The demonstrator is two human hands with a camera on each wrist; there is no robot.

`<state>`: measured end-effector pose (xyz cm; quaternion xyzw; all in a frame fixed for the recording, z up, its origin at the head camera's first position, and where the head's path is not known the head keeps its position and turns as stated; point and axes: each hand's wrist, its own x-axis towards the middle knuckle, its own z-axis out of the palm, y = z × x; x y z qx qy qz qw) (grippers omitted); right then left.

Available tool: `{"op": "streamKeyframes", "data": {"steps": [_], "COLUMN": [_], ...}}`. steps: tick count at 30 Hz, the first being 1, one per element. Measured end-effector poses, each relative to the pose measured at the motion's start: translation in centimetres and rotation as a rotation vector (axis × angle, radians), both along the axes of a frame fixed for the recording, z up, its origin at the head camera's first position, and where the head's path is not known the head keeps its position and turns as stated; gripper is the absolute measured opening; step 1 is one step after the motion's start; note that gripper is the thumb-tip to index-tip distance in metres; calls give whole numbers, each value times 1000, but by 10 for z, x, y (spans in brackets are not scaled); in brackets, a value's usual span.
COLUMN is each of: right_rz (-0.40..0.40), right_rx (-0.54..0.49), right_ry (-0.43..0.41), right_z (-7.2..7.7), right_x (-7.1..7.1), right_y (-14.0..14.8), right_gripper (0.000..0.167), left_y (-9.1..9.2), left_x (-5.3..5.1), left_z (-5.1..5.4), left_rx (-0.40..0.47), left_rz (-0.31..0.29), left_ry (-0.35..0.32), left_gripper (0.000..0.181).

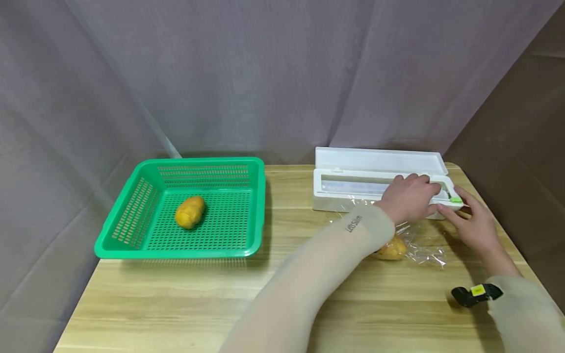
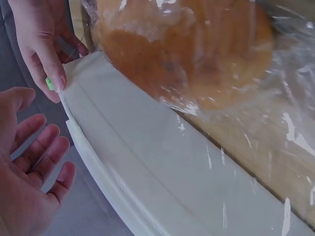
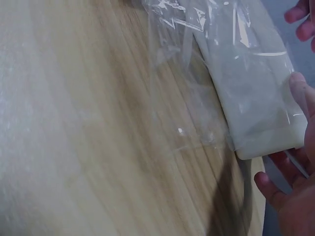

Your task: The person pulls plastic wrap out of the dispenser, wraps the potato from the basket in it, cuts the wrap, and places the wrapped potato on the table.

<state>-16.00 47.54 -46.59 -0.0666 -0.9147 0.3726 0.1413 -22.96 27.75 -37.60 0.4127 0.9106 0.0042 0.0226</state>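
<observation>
The white box point(image 1: 326, 202) lies at the right rear of the table, its lid raised behind it. My right hand point(image 1: 478, 228) grips the right end, thumb on the front and fingers beyond, beside a green slider point(image 1: 456, 200). Above the box's right half hovers my left hand point(image 1: 408, 196); in the left wrist view its fingers point(image 2: 47, 147) are loosely bent, holding nothing. Clear film point(image 3: 187, 98) drapes over the front of the box and onto the table. Wrapped in film, a yellow potato point(image 2: 182, 54) sits before the box, partly hidden by the left sleeve in the head view.
A green basket point(image 1: 176, 254) stands on the left of the wooden table point(image 1: 190, 309), with another potato point(image 1: 190, 212) inside. Grey cloth point(image 1: 243, 73) hangs behind the table, and brown cloth point(image 1: 525, 147) hangs at the right.
</observation>
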Motion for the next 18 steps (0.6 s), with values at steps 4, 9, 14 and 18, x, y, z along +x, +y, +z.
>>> {"op": "streamKeyframes", "data": {"steps": [4,9,14,18], "right_rz": [-26,-48,-69,-78], "right_rx": [-47,-111,-126,-121], "right_ry": [11,33,35,31], "right_z": [-3,-5,-6,-9], "right_x": [2,3,4,6], "right_y": [0,-1,0,1], "right_gripper": [73,72,71,69], "left_y": [9,18,29,42], "left_x": [0,1,1,1], "left_z": [-2,-4,-4,-7], "left_rx": [0,21,26,28], "left_rz": [0,-5,17,60], "left_ry": [-4,-4,-3,-36], "left_gripper": [48,42,42,37]}}
